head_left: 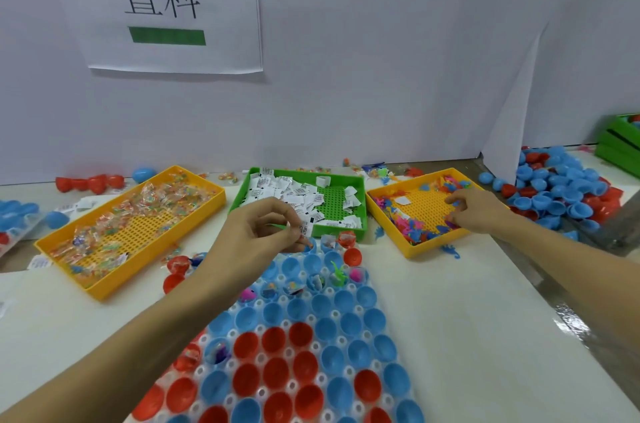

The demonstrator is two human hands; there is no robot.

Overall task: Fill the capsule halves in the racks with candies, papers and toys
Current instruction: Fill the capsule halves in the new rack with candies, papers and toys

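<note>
A clear rack [398,346] in front of me holds several blue and red capsule halves [277,346]; some at its far end hold candies, papers or toys. My left hand [266,228] hovers over the rack's far end and pinches folded white papers [304,228] and a thin green piece. My right hand [478,211] reaches into the right yellow tray [388,211] and pinches at small coloured toys [415,227]. A green tray [362,211] holds white papers. The left yellow tray [104,287] holds wrapped candies [145,211].
A heap of loose blue and red capsule halves [561,190] lies at the right, with green crates [620,145] behind. Loose red halves [176,270] sit left of the rack and more [90,183] by the white back wall. Toys are scattered behind the trays.
</note>
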